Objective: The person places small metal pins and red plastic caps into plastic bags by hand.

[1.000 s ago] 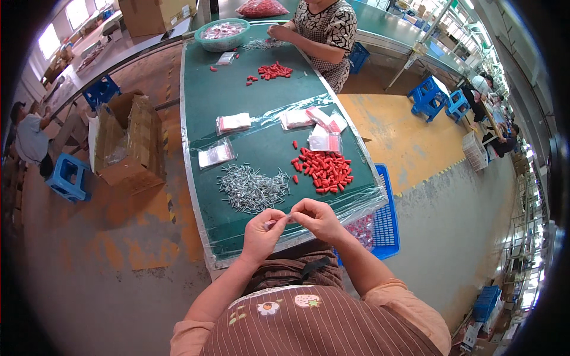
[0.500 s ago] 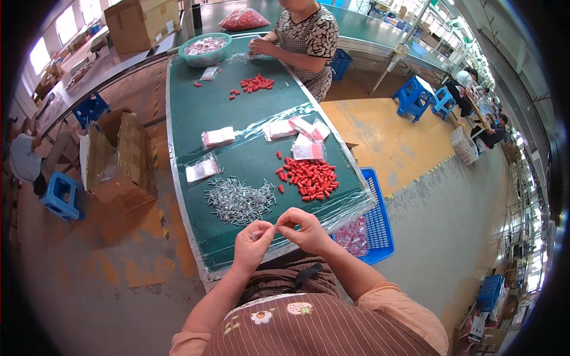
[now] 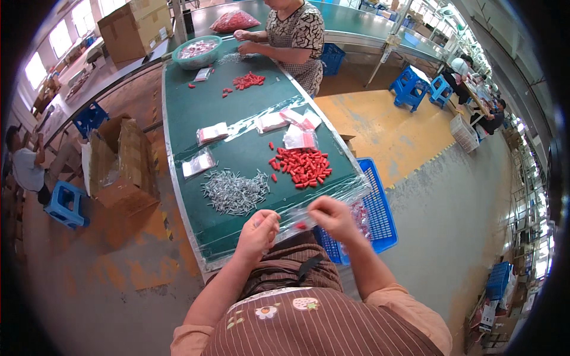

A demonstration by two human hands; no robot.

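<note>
Above the near edge of the green-topped table (image 3: pixel 196 113), my right hand (image 3: pixel 337 218) pinches a small clear plastic bag (image 3: pixel 295 218) with a red piece at its bottom. The bag is blurred by motion. My left hand (image 3: pixel 257 236) is closed to the left of the bag; a bit of something pale and pinkish shows between its fingers. Beyond my left hand lies a heap of silver screw-like pins (image 3: pixel 236 193). A heap of red tapered plastic pieces (image 3: pixel 301 168) lies beyond my right hand.
Stacks of small clear bags (image 3: pixel 300 137) lie farther up the table. A blue basket (image 3: pixel 380 207) with filled bags stands at the right edge. Across the table a person (image 3: pixel 291 35) works beside a green basin (image 3: pixel 198 53). An open carton (image 3: pixel 124 160) stands left.
My hands have moved apart, the right one going right and slightly up. A bag with a red piece now shows between them. The view has shifted slightly.
</note>
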